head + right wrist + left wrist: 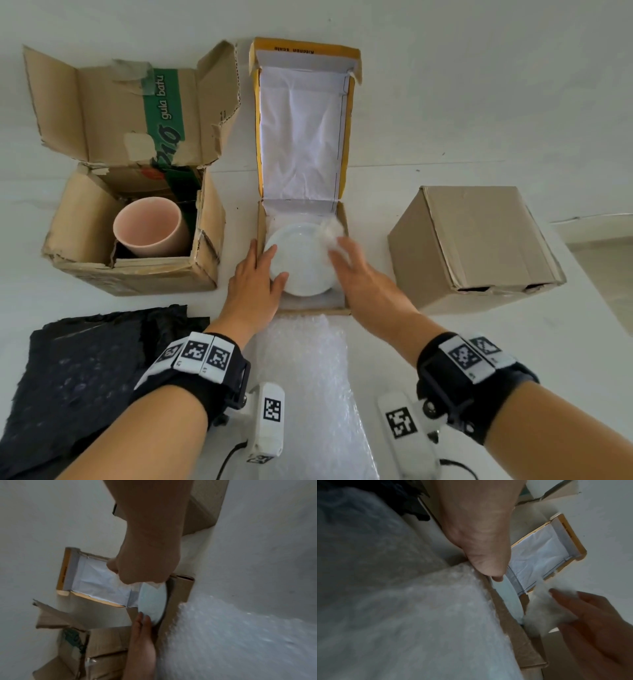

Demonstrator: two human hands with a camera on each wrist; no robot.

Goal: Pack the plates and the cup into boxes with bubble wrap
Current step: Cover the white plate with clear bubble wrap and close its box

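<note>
The left hand (255,281), fingers straight, steadies a white plate (301,262) in the yellow-edged box (342,301); the right hand (359,274) pinches a blurred scrap of bubble wrap (330,233) over the plate's far rim. Left of the left hand, a pink cup (150,228) sits in the torn carton (137,274)

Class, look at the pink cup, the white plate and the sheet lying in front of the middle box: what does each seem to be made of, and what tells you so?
Pink cup: probably matte ceramic; thick smooth rim, no shine.
White plate: likely glazed ceramic; soft glossy highlights.
Sheet: clear plastic bubble wrap; translucent, dotted with small bubbles.
</note>
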